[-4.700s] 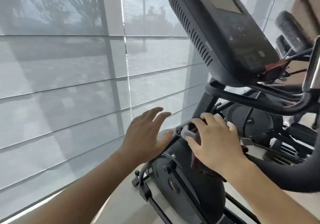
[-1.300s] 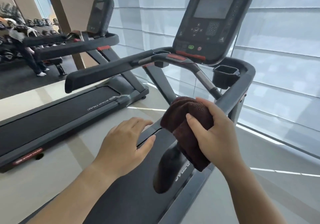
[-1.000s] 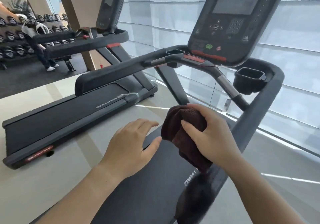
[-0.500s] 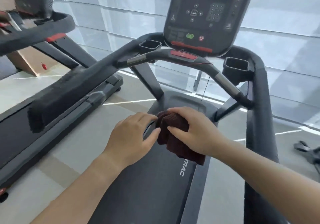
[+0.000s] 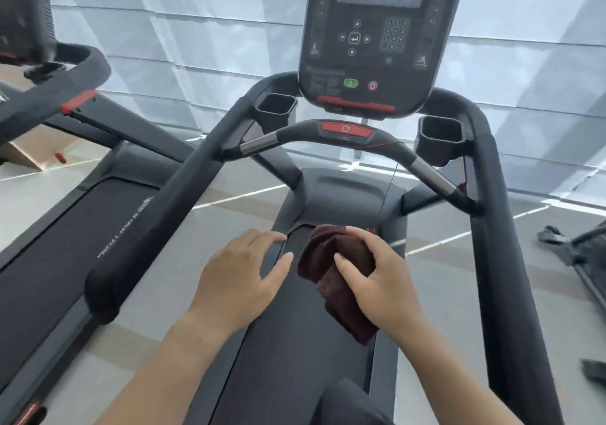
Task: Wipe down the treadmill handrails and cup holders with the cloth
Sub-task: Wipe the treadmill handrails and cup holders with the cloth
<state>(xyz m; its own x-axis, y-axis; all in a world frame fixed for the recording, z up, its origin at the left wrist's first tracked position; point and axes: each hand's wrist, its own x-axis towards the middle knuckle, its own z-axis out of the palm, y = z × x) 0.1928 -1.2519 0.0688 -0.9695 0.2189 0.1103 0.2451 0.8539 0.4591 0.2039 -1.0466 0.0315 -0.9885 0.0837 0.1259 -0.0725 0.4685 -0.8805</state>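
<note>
No lettering reads clearly; the neighbouring treadmill's side rail (image 5: 126, 227) bears blurred white print.

Far wall: pale shades (image 5: 183, 31) in horizontal bands, daylight glowing through, soft diagonal shadows across them.
Floor: glossy grey and beige tiles (image 5: 226, 195), with bright streaks of reflected light.
Left: second treadmill (image 5: 82, 214), parallel, its belt dark; a brown block (image 5: 32, 154) on the floor behind it.
Right: part of another dark machine (image 5: 577, 247), cut by the edge.
</note>
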